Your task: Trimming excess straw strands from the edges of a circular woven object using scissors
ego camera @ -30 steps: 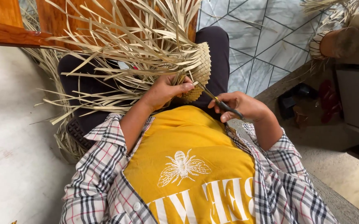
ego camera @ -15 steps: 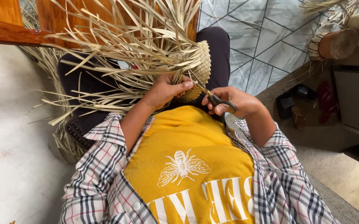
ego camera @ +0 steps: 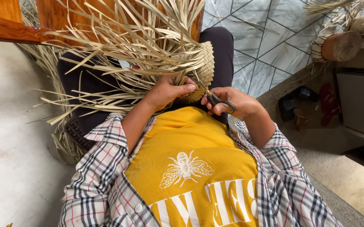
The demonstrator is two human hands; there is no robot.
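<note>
A: Room first, quick. What's under them?

B: Pale concrete floor [ego camera: 9, 138] on the left side. Grey tiled floor [ego camera: 266, 46] with dark diagonal lines up top right. Brown wooden furniture [ego camera: 5, 25] at top left. A low shelf [ego camera: 358, 105] on the right, dark and red bits beside it, too blurry to name.

A: And the person?

B: Seated, seen from above. Yellow shirt [ego camera: 190, 168] with a pale insect print, plaid overshirt [ego camera: 102, 176], dark trousers [ego camera: 85, 84]. A black sandal [ego camera: 76, 132] shows near the left sleeve.

A: The work piece?

B: Woven palm-leaf piece [ego camera: 205, 63] on the lap, with loose dry strips [ego camera: 119, 54] fanning out up and to the left. More strips hang to the floor on the left.

A: Left hand?

B: Left hand [ego camera: 169, 90] is curled over the woven edge, thumb pointing right, pinning the strips. Closed on the weave.

A: Right hand?

B: Right hand [ego camera: 232, 103] is wrapped round black-handled scissors [ego camera: 215, 98], fingers through the loops. The blades point up-left at the woven edge, just beside the left thumb. Can't tell if the blades touch a strip.

A: Hands apart?

B: Near, not touching; the scissors sit between them.
</note>
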